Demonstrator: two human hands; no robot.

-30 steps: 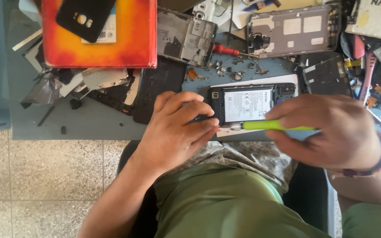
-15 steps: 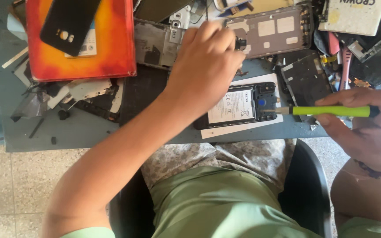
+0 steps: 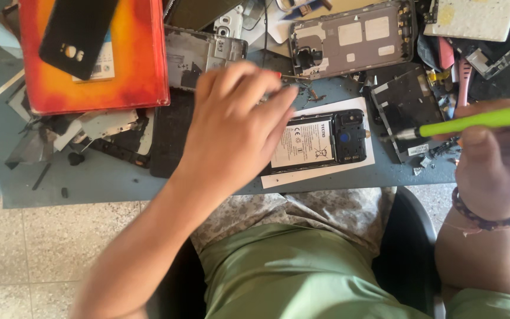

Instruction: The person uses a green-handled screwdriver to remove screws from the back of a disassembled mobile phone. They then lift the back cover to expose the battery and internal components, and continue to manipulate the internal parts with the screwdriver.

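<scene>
The opened phone, back cover off and battery showing, lies on a white sheet near the front edge of the grey bench. The left hand hovers open over its left end, fingers spread toward 1 o'clock. At 3 o'clock the right hand is closed around a green-handled screwdriver, tip pointing at the phone. At 10 o'clock lies an orange box.

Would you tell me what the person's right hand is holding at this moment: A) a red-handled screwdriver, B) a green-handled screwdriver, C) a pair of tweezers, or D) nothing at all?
B: the right hand grips a green-handled screwdriver, its metal tip pointing toward the opened phone on the table.
</scene>
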